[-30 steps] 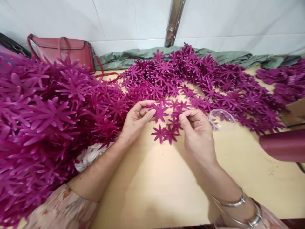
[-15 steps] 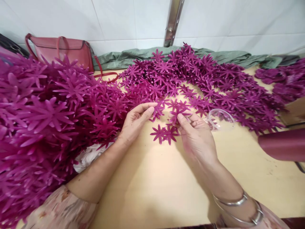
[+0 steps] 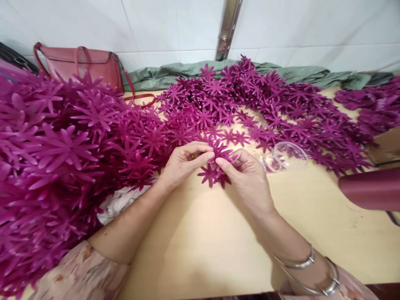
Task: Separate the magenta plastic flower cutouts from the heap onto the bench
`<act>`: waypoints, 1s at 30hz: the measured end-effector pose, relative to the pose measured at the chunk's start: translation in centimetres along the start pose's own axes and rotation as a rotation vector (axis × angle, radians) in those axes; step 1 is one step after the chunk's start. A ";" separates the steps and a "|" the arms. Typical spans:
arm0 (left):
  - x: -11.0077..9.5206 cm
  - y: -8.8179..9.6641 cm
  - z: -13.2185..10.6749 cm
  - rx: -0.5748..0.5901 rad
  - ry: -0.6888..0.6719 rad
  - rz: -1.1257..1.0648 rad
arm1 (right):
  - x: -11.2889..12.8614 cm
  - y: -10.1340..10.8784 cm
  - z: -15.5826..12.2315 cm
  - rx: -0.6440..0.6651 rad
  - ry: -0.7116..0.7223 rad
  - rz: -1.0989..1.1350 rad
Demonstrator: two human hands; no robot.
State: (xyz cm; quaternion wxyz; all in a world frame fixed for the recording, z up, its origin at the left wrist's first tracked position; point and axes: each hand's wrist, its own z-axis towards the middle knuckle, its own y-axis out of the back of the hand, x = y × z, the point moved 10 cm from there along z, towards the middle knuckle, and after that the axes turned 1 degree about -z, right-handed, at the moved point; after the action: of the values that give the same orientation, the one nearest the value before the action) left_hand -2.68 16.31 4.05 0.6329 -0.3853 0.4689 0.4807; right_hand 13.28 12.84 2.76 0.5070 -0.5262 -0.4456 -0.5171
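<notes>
Both hands meet at the middle of the table around purple artificial flower petals (image 3: 220,152) cut as many-pointed stars. My left hand (image 3: 186,162) pinches the left edge of these pieces between thumb and forefinger. From the right, my right hand (image 3: 248,177) holds them with its thumb on top, its other fingers curled beneath. How many layers are held cannot be made out. Just below the fingertips, more star-shaped pieces (image 3: 207,176) lie on the table, partly covered by the held ones. A few loose pieces (image 3: 233,136) are spread flat just beyond the hands.
A tall heap of purple flower pieces (image 3: 62,150) fills the left side; a lower pile (image 3: 218,89) runs along the back. A clear plastic container (image 3: 290,155) stands right of my right hand. A red handbag (image 3: 84,66) and green cloth (image 3: 146,77) lie by the wall.
My right hand has moved left and my left hand slightly right, bringing their fingertips together. The pieces they held apart now overlap between them.
</notes>
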 end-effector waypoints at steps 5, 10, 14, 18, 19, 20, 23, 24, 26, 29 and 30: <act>0.7 0.8 0.0 -0.070 0.058 -0.087 | 1.2 0.4 -0.1 -0.017 0.068 -0.107; 2.0 2.3 0.0 -0.220 0.084 -0.253 | 3.7 1.2 -0.5 -0.087 0.248 -0.337; 1.3 2.4 0.0 -0.217 0.032 -0.195 | 5.3 1.9 -1.2 -0.216 0.398 -0.562; -0.1 1.7 0.0 -0.141 -0.051 -0.058 | 4.4 1.6 -0.9 -0.178 0.347 -0.548; -0.4 1.5 0.0 -0.117 -0.065 -0.028 | 3.9 1.4 -0.7 -0.147 0.306 -0.497; -0.6 1.2 0.0 -0.092 -0.075 -0.002 | 3.2 1.3 -0.5 -0.116 0.261 -0.426; -0.8 0.6 0.0 -0.031 -0.086 0.040 | 1.5 1.0 0.1 -0.048 0.140 -0.171; -0.8 0.6 0.0 -0.027 -0.085 0.046 | 1.0 1.0 0.2 -0.046 0.115 -0.105; -0.6 0.9 0.1 -0.054 -0.081 0.044 | 0.7 1.4 0.3 -0.067 0.105 -0.025; -0.3 1.7 0.1 -0.137 -0.078 0.001 | 1.1 1.8 0.3 -0.105 0.149 0.009; -0.2 2.0 0.0 -0.161 -0.080 -0.017 | 1.4 1.9 0.2 -0.119 0.166 0.006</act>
State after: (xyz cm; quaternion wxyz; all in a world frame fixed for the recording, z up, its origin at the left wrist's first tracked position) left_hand -4.62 16.77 4.17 0.6223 -0.4194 0.3999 0.5263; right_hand 15.27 12.84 3.99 0.5116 -0.5121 -0.3690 -0.5829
